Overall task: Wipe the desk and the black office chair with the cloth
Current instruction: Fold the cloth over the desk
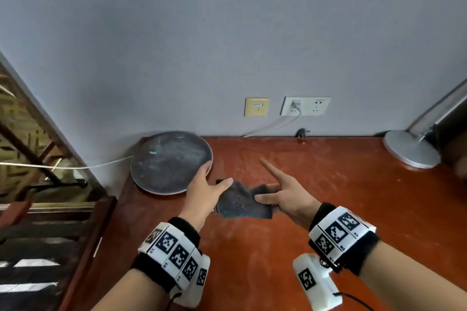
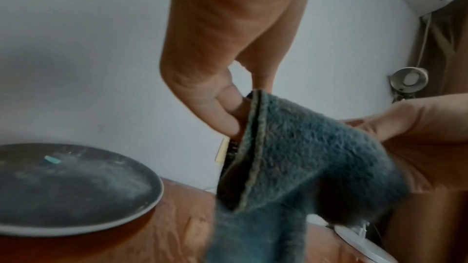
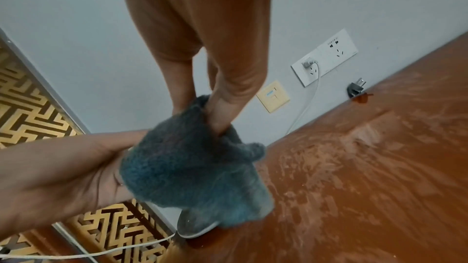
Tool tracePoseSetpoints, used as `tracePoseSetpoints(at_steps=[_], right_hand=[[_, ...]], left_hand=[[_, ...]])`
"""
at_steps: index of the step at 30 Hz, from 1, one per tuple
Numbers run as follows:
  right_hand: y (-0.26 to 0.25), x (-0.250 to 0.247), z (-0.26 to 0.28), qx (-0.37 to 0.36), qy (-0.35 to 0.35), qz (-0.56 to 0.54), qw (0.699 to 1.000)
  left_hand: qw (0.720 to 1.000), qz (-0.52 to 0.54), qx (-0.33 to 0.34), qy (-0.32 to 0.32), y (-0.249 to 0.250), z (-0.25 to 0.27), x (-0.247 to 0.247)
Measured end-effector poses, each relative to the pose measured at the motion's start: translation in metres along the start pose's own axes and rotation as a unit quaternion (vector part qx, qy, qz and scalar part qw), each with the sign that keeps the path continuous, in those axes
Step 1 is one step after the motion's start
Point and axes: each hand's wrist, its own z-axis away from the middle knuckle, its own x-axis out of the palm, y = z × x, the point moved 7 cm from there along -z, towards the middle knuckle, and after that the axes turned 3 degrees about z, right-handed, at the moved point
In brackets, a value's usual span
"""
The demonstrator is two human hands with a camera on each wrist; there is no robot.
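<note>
A grey-blue cloth (image 1: 238,203) hangs between both hands just above the red-brown desk (image 1: 328,214). My left hand (image 1: 211,189) grips its left end, thumb on top; the left wrist view shows the fingers (image 2: 228,115) curled against the cloth's (image 2: 303,157) hemmed edge. My right hand (image 1: 274,195) pinches the right end with thumb and lower fingers, while its index finger points toward the wall. In the right wrist view the cloth (image 3: 192,171) drapes from the right fingers (image 3: 220,115) across the left palm (image 3: 63,169). The desk (image 3: 367,167) shows pale dusty streaks. No office chair is in view.
A dusty dark round plate (image 1: 169,161) lies at the desk's back left corner, right beside my left hand. A silver lamp base (image 1: 409,150) stands at the back right. Wall sockets (image 1: 305,106) with a white cable and a loose black plug (image 1: 301,132) sit along the wall.
</note>
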Motion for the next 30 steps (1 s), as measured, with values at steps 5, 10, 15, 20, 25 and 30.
tracePoseSetpoints(at_steps=[5,10,15,20,25,30], right_hand=[[-0.01,0.0,-0.022,-0.023,-0.013,0.086,0.996],[-0.021,0.004,-0.039,-0.043,0.007,0.164,0.985],[-0.027,0.012,-0.052,-0.078,0.031,0.319,0.944],[-0.032,0.009,-0.051,-0.121,0.065,0.38,0.915],[-0.035,0.001,-0.059,-0.134,0.029,0.282,0.949],[-0.031,0.006,-0.067,-0.063,-0.017,0.075,0.995]], left_hand=[[0.985,-0.017,0.095,-0.146,0.017,-0.007,0.0],[0.963,-0.2,0.153,-0.099,0.022,-0.02,-0.004],[0.946,-0.252,0.189,-0.08,0.018,-0.03,-0.001],[0.942,-0.237,0.236,-0.035,0.016,-0.034,-0.013],[0.964,-0.136,0.202,-0.109,0.019,-0.04,-0.01],[0.985,0.06,0.076,-0.14,0.019,-0.044,-0.002]])
